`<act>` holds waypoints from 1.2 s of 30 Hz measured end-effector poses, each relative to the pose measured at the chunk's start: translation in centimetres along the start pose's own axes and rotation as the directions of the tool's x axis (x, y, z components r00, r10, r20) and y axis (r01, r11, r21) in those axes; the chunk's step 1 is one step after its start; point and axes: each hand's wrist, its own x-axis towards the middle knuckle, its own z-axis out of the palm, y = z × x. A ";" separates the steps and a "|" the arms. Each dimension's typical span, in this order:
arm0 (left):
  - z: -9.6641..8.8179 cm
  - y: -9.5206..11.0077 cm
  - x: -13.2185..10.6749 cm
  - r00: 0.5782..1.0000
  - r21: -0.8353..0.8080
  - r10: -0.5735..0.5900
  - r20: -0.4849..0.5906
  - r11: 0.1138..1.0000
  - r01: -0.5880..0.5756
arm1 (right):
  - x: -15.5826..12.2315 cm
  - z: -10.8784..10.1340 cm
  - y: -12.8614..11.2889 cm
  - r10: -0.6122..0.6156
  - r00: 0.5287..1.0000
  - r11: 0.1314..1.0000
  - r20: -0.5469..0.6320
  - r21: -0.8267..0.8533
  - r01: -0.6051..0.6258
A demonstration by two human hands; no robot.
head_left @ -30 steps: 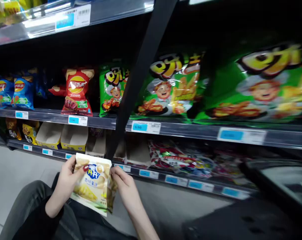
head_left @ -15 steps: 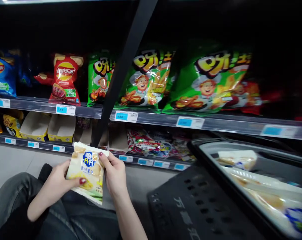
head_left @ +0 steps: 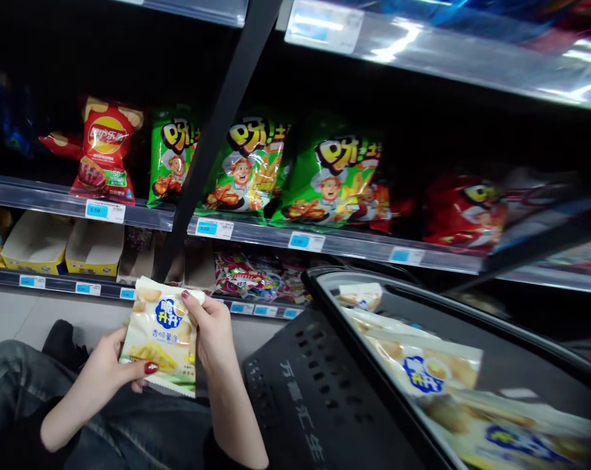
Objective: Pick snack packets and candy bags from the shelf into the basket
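Left hand [head_left: 110,367] grasps the lower left of the cream potato-fries packet [head_left: 160,336], right hand [head_left: 214,329] its upper right corner, above the jeans [head_left: 143,434]. At right, a black shopping basket [head_left: 334,398] contains similar packets [head_left: 452,365]. Beyond, green snack bags [head_left: 249,170] stand on the shelf [head_left: 260,238].

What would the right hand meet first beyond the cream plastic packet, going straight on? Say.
Past the packet, probably the straight dark lower shelf edge or the slanted black post; depth is unclear.

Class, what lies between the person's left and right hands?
In the head view, a cream snack packet, held by the left hand and right hand.
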 end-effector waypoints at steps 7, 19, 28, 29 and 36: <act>-0.5 1.7 -1.2 1.000 0.035 0.013 0.021 0.999 -0.014 | -0.1 -1.0 -1.2 -0.184 0.982 0.967 -0.028 -0.183 0.176; 1.3 -1.5 -1.3 0.968 -0.173 0.098 0.232 0.983 -0.058 | -3.7 -0.9 -4.7 -0.266 0.964 0.937 -0.021 -0.239 0.253; 0.8 -1.0 -1.6 0.973 -0.212 0.062 0.223 0.977 -0.014 | -3.9 -1.6 -5.1 -0.313 0.950 0.905 0.023 -0.298 0.305; 0.8 -0.9 -1.6 0.973 -0.213 0.059 0.222 0.977 -0.011 | -3.9 -1.6 -5.1 -0.310 0.950 0.908 0.023 -0.291 0.303; 0.8 -0.4 -2.3 0.960 -0.365 0.021 0.279 0.927 0.086 | -3.8 -0.7 -5.0 -0.195 0.980 0.975 -0.047 -0.115 0.189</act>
